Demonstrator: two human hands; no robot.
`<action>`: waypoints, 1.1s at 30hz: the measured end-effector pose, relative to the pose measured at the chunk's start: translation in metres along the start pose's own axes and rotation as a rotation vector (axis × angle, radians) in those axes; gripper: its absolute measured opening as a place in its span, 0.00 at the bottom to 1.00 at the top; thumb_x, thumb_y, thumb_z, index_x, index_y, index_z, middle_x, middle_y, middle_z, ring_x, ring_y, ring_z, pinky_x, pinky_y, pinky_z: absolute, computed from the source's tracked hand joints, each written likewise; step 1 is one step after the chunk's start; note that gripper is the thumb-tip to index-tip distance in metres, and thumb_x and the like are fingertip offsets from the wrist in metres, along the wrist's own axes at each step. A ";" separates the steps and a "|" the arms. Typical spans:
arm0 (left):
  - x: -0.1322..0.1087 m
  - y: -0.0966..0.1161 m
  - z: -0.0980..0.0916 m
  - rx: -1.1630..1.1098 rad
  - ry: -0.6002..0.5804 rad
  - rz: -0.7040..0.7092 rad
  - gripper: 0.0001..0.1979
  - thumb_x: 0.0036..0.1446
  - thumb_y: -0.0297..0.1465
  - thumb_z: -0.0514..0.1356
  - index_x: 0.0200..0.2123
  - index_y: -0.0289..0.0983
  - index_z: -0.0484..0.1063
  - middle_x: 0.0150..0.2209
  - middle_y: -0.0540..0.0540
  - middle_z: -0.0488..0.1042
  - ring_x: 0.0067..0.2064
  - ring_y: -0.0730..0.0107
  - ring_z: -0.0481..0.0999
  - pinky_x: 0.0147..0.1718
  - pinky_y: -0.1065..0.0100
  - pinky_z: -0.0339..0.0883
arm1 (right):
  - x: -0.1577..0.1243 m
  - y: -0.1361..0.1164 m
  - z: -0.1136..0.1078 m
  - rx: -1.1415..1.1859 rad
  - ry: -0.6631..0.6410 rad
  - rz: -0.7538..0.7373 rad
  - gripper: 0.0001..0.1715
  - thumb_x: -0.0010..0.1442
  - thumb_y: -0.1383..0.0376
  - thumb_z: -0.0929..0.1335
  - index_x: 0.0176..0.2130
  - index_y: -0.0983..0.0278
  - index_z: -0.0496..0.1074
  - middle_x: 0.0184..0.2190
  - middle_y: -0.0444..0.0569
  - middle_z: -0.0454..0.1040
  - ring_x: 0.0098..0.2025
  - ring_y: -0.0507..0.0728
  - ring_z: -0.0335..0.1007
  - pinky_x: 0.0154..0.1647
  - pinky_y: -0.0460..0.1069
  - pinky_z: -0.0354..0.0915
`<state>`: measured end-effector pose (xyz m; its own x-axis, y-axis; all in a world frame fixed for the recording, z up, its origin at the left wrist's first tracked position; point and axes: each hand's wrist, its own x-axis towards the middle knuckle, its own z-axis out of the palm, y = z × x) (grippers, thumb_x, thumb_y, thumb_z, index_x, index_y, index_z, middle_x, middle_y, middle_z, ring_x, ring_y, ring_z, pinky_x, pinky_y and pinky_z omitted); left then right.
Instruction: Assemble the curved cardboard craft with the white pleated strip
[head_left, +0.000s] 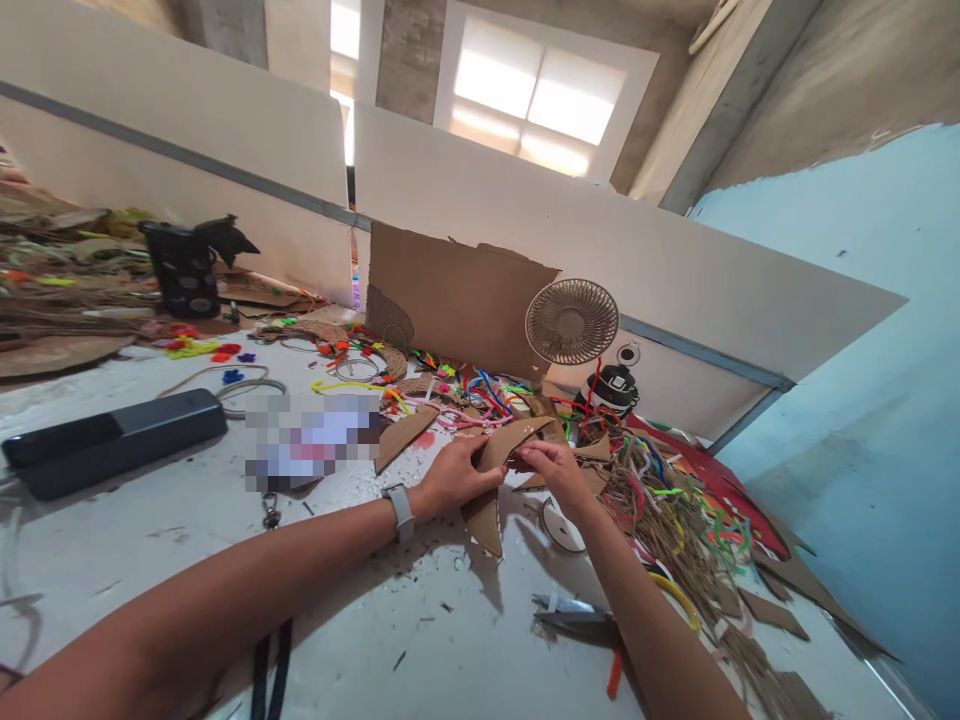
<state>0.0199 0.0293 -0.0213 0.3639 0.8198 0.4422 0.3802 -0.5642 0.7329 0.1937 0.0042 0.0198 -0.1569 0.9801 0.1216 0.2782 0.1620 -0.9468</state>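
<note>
A curved, pointed piece of brown cardboard [517, 438] is held above the white table, with small whitish specks along its upper edge. My left hand [457, 475] grips its left side, thumb in front. Below this hand another pointed part of cardboard [485, 522] hangs down; whether it is joined to the upper piece I cannot tell. My right hand [553, 468] is closed in a pinch at the cardboard's right underside, its fingertips partly hidden. Under my right forearm lie scissors [577, 620]. A white round disc-like thing [562, 527] rests just below my right hand.
A small fan [572, 322] stands behind my hands, before a cardboard sheet [457, 300]. Colourful pipe cleaners [487, 395] and cardboard strips [697, 530] heap up behind and right. A long dark case [112, 440] lies left, a black cup [182, 270] farther back.
</note>
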 end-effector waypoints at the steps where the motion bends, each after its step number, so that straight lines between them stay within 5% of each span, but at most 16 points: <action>1: 0.000 0.000 0.000 -0.003 -0.002 -0.003 0.19 0.47 0.38 0.58 0.41 0.35 0.71 0.37 0.45 0.74 0.37 0.64 0.71 0.38 0.66 0.63 | -0.001 -0.001 0.000 0.009 0.002 0.003 0.17 0.49 0.56 0.67 0.28 0.68 0.74 0.27 0.50 0.76 0.32 0.55 0.72 0.37 0.52 0.67; 33: -0.002 0.002 0.001 0.001 -0.002 -0.006 0.20 0.47 0.38 0.58 0.43 0.35 0.71 0.38 0.43 0.74 0.39 0.63 0.71 0.40 0.66 0.63 | 0.000 0.006 0.001 -0.008 0.046 -0.001 0.12 0.47 0.59 0.68 0.27 0.66 0.75 0.25 0.47 0.75 0.30 0.54 0.71 0.37 0.51 0.67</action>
<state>0.0209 0.0263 -0.0215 0.3628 0.8232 0.4368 0.3830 -0.5590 0.7354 0.1946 0.0048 0.0139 -0.1135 0.9841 0.1367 0.2855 0.1640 -0.9442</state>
